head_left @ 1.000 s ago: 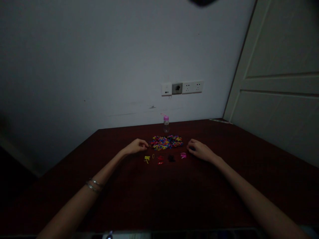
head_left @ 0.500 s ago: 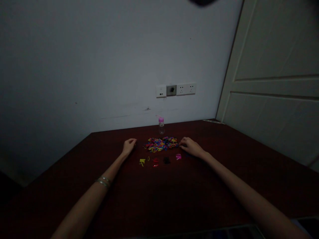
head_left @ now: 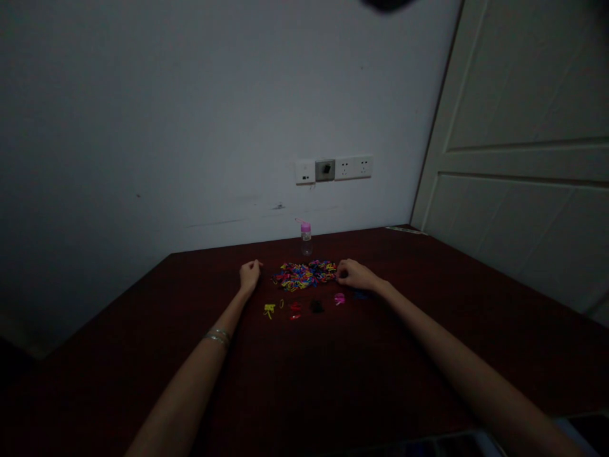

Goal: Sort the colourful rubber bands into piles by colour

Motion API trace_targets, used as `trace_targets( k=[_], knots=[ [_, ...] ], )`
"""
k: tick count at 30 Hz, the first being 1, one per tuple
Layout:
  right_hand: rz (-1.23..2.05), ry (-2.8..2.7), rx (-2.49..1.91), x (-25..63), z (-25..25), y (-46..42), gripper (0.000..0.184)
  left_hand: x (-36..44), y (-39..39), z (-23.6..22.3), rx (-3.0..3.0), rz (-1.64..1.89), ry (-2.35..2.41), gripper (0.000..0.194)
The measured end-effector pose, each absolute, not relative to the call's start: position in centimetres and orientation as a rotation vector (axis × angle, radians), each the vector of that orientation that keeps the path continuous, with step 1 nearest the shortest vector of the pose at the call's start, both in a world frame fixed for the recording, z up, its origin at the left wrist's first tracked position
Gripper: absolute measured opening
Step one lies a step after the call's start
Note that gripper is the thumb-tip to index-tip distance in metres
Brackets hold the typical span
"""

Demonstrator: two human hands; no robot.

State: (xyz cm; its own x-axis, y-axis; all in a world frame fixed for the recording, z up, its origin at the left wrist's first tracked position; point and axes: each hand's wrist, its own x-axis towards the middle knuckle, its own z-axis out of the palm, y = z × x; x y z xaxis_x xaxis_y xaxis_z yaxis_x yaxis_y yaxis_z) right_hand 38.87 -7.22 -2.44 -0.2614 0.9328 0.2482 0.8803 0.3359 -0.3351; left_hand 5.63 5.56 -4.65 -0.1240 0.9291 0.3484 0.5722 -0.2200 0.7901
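A pile of small colourful loops (head_left: 304, 275), too small and dark to tell whether rubber bands or clips, lies mid-table. My right hand (head_left: 354, 274) is at the pile's right edge, its fingers bent and pressed together; anything between them is hidden. To the left of the pile, my left hand (head_left: 250, 275) rests curled on the table, with nothing showing in it. In front lie small groups sorted by colour: yellow loops (head_left: 269, 309), red loops (head_left: 295, 306), dark loops (head_left: 316, 306), pink loops (head_left: 339, 298) and blue loops (head_left: 360, 295) by my right wrist.
A clear bottle with a pink cap (head_left: 306, 240) stands behind the pile. The dark red table (head_left: 304, 368) meets a pale wall with sockets (head_left: 353, 167). A panelled door (head_left: 518, 209) is at the right. Some flat object (head_left: 457, 443) lies at the near edge.
My right hand has moved slightly left against the pile, its fingers closing, and the blue loops now show beside its wrist. My left hand has curled more, and its forearm has shifted right.
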Motion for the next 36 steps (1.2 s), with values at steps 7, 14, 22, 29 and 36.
trace_targets(
  k=[7, 14, 22, 29, 36],
  knots=[
    [0.214, -2.133, -1.509, 39.1, -3.5, -6.7, 0.009, 5.8, 4.9, -4.5, 1.784, 1.306, 1.701, 0.038],
    [0.237, -1.954, -1.296, 38.7, -1.9, -7.9, 0.010, 5.9, 4.3, -4.2, 1.791, 1.291, 1.713, 0.036],
    [0.143, -1.869, -1.101, 37.0, 2.2, -10.2, 0.008, 6.1, 3.8, -4.0, 1.802, 1.266, 1.708, 0.033],
    [0.108, -1.900, -1.081, 36.0, 3.4, -11.1, 0.006, 6.1, 4.2, -4.3, 1.795, 1.257, 1.718, 0.032],
    [0.238, -2.148, -1.139, 35.0, 2.5, -11.3, 0.006, 6.1, 4.6, -4.7, 1.857, 1.219, 1.685, 0.033]
  ],
)
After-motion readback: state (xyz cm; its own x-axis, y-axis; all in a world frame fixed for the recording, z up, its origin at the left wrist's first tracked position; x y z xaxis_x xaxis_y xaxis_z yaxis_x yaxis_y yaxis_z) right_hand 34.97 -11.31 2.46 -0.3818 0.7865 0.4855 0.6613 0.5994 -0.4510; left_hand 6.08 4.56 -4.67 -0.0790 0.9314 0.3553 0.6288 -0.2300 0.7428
